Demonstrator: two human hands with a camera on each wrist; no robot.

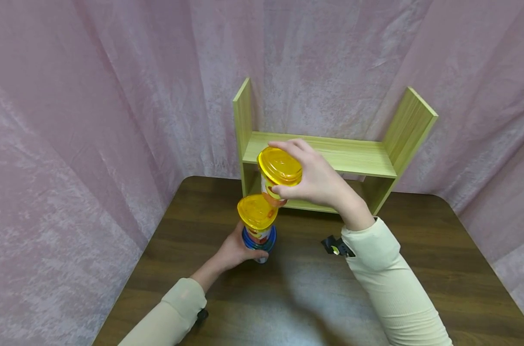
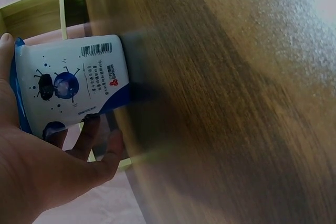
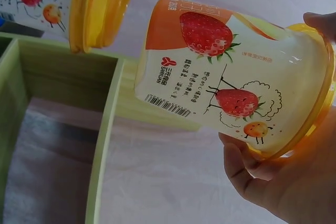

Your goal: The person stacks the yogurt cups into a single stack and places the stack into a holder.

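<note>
Three light, slick plastic cups: right hand (image 1: 320, 180) fingers grasp strawberry cup (image 3: 231, 82) at lid rim; left hand (image 1: 236, 250) fingers wrap blueberry cup (image 2: 73, 82) w/ another stacked on top; prob. crushable.

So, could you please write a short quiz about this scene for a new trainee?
1. True or false: the right hand holds a yellow-lidded cup above the stack.
2. Which cup do the left hand fingers grip? A) blue-lidded cup B) a green cup C) none
3. Fill in: behind the cups stands a wooden ____.

Key: 1 true; 2 A; 3 shelf. A second yellow-lidded cup sits on the blue-lidded cup, on the table.
</note>
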